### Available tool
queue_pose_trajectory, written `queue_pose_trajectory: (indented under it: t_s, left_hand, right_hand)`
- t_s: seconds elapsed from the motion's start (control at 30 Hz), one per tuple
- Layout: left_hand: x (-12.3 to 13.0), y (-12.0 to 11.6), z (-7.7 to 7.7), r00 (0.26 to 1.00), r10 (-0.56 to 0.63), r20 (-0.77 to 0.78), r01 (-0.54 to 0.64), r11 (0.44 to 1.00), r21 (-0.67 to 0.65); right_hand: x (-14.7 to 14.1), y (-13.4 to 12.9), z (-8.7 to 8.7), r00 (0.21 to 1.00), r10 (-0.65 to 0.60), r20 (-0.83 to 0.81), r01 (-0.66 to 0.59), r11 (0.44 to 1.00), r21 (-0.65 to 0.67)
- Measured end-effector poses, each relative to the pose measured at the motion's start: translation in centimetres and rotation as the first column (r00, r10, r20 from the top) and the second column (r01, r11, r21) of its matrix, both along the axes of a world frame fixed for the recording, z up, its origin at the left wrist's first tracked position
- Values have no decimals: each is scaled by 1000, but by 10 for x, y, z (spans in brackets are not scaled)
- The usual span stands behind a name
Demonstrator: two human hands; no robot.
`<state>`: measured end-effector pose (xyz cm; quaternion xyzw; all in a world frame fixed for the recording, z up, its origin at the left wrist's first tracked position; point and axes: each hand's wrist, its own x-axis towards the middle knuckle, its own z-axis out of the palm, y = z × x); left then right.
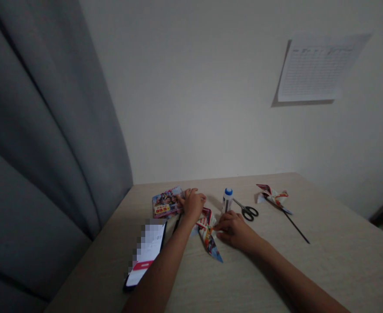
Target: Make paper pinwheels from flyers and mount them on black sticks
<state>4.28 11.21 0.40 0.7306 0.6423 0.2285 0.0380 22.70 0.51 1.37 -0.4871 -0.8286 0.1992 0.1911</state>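
Observation:
My left hand [193,203] reaches over the right edge of a colourful printed leaflet [165,203], its fingers apart and resting there. Between my hands lies a folded paper pinwheel [209,232], printed in red, white and blue. My right hand [232,227] is at the right side of this pinwheel, fingers bent and close together at its edge; whether they pinch the paper is too small to tell. Just behind my right hand a white glue stick with a blue cap [227,201] stands upright. Part of a dark stick [176,224] shows beside my left wrist.
Black-handled scissors [249,213] lie right of the glue. Farther right is another pinwheel [272,195] on a dark stick [297,228]. A phone [149,250] with a lit screen lies left of my left forearm. A grey curtain [54,108] hangs at the left.

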Motion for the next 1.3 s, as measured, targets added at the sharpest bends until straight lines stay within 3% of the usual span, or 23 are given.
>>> queue_pose_trajectory:
  t_s: [0.27, 0.4, 0.7, 1.0, 1.3]
  left_hand:
    - [0, 10, -4, 998, 4, 68, -2, 1000, -25]
    - [0, 6, 1, 996, -18, 92, 18, 1000, 0]
    - [-9, -41, 22, 979, -127, 157, 121, 991, 51]
    - [-26, -87, 14, 941, -222, 255, 204, 974, 94]
    - [-23, -105, 18, 915, -278, 294, 248, 959, 135]
  right_hand:
    - [0, -1, 1, 1000, 0, -27, 0, 1000, 7]
    - [0, -1, 0, 999, 3, -42, -1, 999, 37]
    - [1, 6, -7, 985, -1, -174, 20, 994, 106]
    - [-2, 13, -12, 925, -87, -369, 95, 995, 4]
    - [-7, 18, -10, 916, -67, -396, 65, 998, -16]
